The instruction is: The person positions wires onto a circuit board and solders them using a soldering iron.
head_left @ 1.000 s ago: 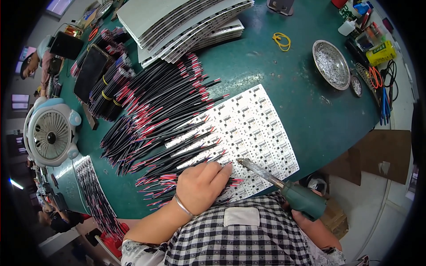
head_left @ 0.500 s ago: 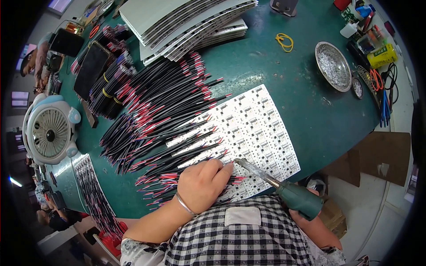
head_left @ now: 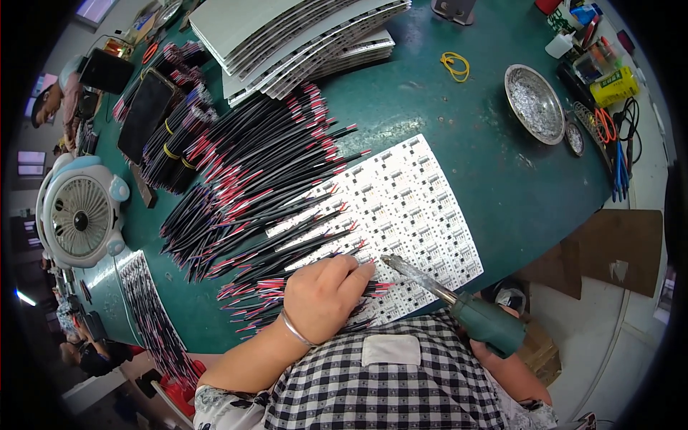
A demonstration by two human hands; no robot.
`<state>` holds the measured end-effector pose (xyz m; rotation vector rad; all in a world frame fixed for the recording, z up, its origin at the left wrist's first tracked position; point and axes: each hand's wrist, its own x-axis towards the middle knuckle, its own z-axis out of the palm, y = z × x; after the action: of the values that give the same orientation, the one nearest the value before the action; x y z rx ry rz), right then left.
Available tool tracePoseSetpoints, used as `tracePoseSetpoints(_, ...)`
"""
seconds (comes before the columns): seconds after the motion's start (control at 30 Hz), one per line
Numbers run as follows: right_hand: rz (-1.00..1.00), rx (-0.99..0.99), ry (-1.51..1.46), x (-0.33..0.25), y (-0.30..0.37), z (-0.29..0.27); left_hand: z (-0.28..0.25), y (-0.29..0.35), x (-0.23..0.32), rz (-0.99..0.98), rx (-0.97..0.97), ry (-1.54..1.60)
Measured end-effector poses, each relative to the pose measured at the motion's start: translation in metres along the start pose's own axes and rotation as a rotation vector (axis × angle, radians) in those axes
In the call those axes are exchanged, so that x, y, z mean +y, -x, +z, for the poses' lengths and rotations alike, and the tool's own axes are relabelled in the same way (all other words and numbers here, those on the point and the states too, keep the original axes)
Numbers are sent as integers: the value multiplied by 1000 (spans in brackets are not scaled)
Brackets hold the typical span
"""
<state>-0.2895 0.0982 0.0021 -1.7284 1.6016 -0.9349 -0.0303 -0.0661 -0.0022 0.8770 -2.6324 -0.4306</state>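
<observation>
Green table [head_left: 502, 208]. At lower centre, the left hand [head_left: 319, 297] presses its fingers together on wires [head_left: 287, 190], probably light and floppy, best pinched near their ends, over a likely stiff board [head_left: 423, 211]. The right hand [head_left: 484, 348] wraps the iron's [head_left: 491, 324] handle.

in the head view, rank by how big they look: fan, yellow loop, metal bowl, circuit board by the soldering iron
Largest to smallest:
1. circuit board, even partly covered
2. fan
3. metal bowl
4. yellow loop
</observation>
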Motion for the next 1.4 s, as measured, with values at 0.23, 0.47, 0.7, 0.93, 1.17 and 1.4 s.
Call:
tracePoseSetpoints(0.23, -51, 20, 98, -4, -4, 1, 0, 0, 0, 7, -2, 14)
tracePoseSetpoints(0.47, -20, 18, 19, -1, 0, 2, 0, -1, -1, 17, -5, 5)
tracePoseSetpoints(0.7, 70, 10, -148, 0, -1, 7, 1, 0, 0, 13, -19, -16)
tracePoseSetpoints(0.93, 128, 5, -113, -1, 5, 6, 0, 1, 1, 7, -25, -36)
tracePoseSetpoints(1.17, 59, 10, -154, 4, 2, 6, 1, -1, 2, 1, -27, -43)
tracePoseSetpoints(1.4, 219, 3, -253, 3, 13, 4, 1, -1, 2, -1, 5, -28)
